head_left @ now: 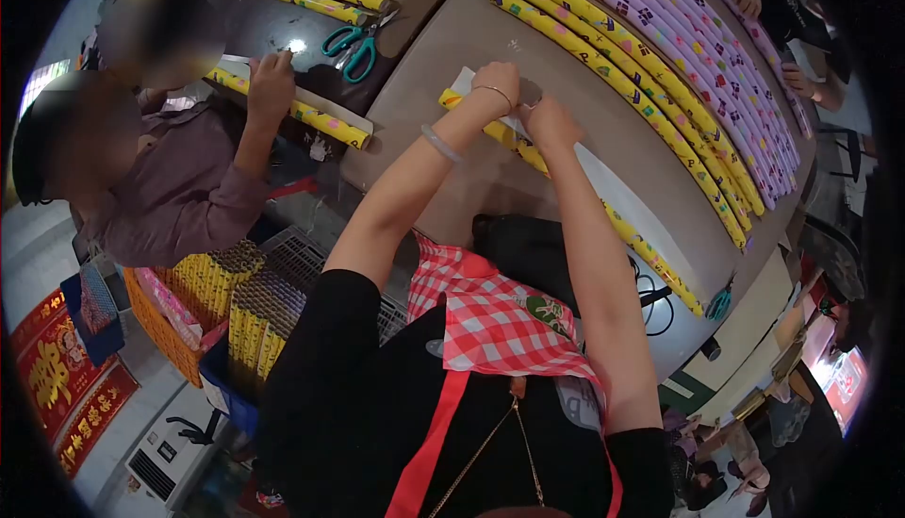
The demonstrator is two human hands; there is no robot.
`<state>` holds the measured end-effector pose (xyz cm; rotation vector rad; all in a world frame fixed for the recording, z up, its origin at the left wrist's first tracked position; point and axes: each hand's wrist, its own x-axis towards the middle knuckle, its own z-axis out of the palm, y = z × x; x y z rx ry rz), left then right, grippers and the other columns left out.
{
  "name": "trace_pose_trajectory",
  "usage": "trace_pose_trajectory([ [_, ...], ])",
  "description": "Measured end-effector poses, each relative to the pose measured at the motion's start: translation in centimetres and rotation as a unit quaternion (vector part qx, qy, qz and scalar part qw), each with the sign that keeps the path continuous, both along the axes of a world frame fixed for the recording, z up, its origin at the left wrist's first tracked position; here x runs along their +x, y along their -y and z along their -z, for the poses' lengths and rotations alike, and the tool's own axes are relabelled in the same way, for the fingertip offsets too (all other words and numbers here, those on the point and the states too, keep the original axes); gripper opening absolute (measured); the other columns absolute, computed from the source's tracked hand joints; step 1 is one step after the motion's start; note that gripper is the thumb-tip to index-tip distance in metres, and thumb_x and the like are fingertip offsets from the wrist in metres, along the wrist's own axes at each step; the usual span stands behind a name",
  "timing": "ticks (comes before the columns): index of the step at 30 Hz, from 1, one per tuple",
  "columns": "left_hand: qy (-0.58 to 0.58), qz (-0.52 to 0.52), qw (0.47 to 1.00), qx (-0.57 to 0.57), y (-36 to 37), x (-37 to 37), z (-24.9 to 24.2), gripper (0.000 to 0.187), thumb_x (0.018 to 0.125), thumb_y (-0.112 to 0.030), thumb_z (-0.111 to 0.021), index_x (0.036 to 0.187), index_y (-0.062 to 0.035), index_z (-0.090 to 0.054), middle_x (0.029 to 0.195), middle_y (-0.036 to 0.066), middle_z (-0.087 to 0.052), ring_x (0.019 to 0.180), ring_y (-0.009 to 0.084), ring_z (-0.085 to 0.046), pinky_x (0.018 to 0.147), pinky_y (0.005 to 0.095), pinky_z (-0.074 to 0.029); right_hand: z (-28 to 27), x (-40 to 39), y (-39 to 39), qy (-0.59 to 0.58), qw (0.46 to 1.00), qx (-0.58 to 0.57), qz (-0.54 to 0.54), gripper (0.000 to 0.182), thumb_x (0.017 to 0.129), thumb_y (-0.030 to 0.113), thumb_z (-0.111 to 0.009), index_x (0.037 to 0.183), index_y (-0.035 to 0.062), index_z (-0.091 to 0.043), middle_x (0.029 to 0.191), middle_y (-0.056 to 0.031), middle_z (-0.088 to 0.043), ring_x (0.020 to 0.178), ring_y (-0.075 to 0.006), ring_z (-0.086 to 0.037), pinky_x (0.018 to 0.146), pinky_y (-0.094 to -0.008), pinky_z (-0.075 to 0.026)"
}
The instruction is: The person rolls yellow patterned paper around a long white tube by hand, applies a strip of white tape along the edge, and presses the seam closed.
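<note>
Red-and-white checked apron (509, 320), worn over black clothing. Left hand (497, 82), bangle and bracelet at the wrist: fingers curled closed at the yellow patterned roll (650, 254). Right hand (550, 122), just beside it: fingers drawn in; for both, exact pinch cannot be told. Roll: lengthwise on the brown table (415, 108), white sheet (627, 193) alongside; teal-handled scissors (719, 304) near one end. Beyond: yellow rolls (641, 89), lilac rolls (693, 65). One co-worker (179, 183), to the left.
</note>
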<state>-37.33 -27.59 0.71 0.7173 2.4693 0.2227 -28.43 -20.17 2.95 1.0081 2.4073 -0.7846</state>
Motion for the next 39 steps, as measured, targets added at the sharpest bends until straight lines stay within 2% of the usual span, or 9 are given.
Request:
trace_pose_trajectory([
  [6,0.014,0.023,1.000,-0.011,0.0,-0.4,0.0,0.033,0.060,-0.024,-0.075,0.085,-0.0040,-0.065,0.090,0.015,-0.063,0.085,0.0279,-0.061,0.074,0.0345,-0.050,-0.7,0.5,-0.3,0.005,0.999,0.016,-0.047,0.052,0.071,0.043,-0.059,0.108,0.0077,-0.050,0.103,-0.0156,-0.059,0.099,-0.0324,-0.054,0.085,-0.0542,-0.034],
  [9,0.006,0.033,0.999,-0.013,0.0,-0.3,-0.2,0.035,0.059,-0.026,-0.076,0.085,-0.0040,-0.065,0.090,0.015,-0.063,0.085,0.0279,-0.061,0.074,0.0345,-0.050,-0.8,1.6,-2.0,0.014,0.997,-0.030,-0.076,0.055,0.069,0.044,-0.061,0.108,0.0083,-0.049,0.101,-0.0143,-0.059,0.097,-0.0312,-0.055,0.085,-0.0498,-0.036],
  [12,-0.001,0.028,0.999,-0.020,-0.3,-0.1,-0.4,0.035,0.059,-0.026,-0.076,0.084,-0.0041,-0.065,0.089,0.015,-0.063,0.085,0.0281,-0.061,0.074,0.0345,-0.050,-1.2,3.4,-3.5,-0.011,0.993,-0.057,-0.099,0.055,0.066,0.047,-0.064,0.104,0.0091,-0.051,0.098,-0.0123,-0.060,0.095,-0.0289,-0.056,0.084,-0.0470,-0.037],
  [17,-0.015,0.039,0.999,-0.035,-0.4,0.0,-0.4,0.032,0.061,-0.024,-0.074,0.083,-0.0040,-0.065,0.088,0.016,-0.063,0.085,0.0283,-0.061,0.074,0.0346,-0.050,-2.5,7.1,-5.5,-0.056,0.992,-0.013,-0.109,0.045,0.071,0.049,-0.059,0.093,0.0108,-0.058,0.091,-0.0099,-0.062,0.088,-0.0266,-0.058,0.076,-0.0398,-0.043],
  [21,-0.011,0.032,0.998,-0.052,-0.5,-0.2,-0.6,0.034,0.061,-0.026,-0.074,0.086,-0.0050,-0.064,0.089,0.015,-0.063,0.086,0.0281,-0.061,0.075,0.0349,-0.050,-3.1,10.0,-7.3,-0.103,0.991,-0.016,-0.085,0.040,0.075,0.048,-0.056,0.090,0.0112,-0.060,0.087,-0.0107,-0.063,0.082,-0.0280,-0.060,0.070,-0.0372,-0.045],
  [24,-0.017,0.047,0.997,-0.052,-0.4,-0.6,0.4,0.035,0.061,-0.030,-0.073,0.084,-0.0052,-0.064,0.087,0.015,-0.063,0.085,0.0300,-0.060,0.075,0.0359,-0.049,-3.5,11.7,-8.4,-0.100,0.994,-0.051,-0.014,0.038,0.077,0.047,-0.054,0.086,0.0114,-0.061,0.083,-0.0111,-0.063,0.077,-0.0296,-0.060,0.067,-0.0384,-0.046],
  [27,-0.042,0.074,0.996,-0.039,-0.2,-1.0,1.7,0.033,0.061,-0.032,-0.072,0.079,-0.0054,-0.065,0.083,0.015,-0.063,0.082,0.0317,-0.060,0.075,0.0371,-0.049,-3.2,13.4,-8.9,-0.098,0.995,0.010,-0.004,0.036,0.077,0.046,-0.054,0.084,0.0122,-0.063,0.079,-0.0101,-0.064,0.075,-0.0305,-0.060,0.063,-0.0384,-0.046],
  [32,-0.039,0.077,0.996,-0.031,-0.1,-1.0,1.1,0.029,0.059,-0.030,-0.074,0.073,-0.0068,-0.065,0.081,0.014,-0.063,0.078,0.0306,-0.060,0.072,0.0373,-0.048,-2.0,14.4,-8.9,-0.146,0.975,0.138,-0.096,0.030,0.077,0.043,-0.055,0.080,0.0153,-0.065,0.070,-0.0086,-0.063,0.069,-0.0283,-0.059,0.063,-0.0397,-0.041],
  [39,-0.045,0.068,0.996,-0.026,0.0,-0.9,1.6,0.026,0.058,-0.028,-0.076,0.069,-0.0083,-0.064,0.077,0.012,-0.063,0.075,0.0292,-0.060,0.069,0.0359,-0.048,-0.1,14.2,-8.6,-0.166,0.971,0.167,-0.037,0.026,0.075,0.040,-0.058,0.076,0.0148,-0.065,0.066,-0.0097,-0.061,0.065,-0.0276,-0.058,0.063,-0.0407,-0.040],
])
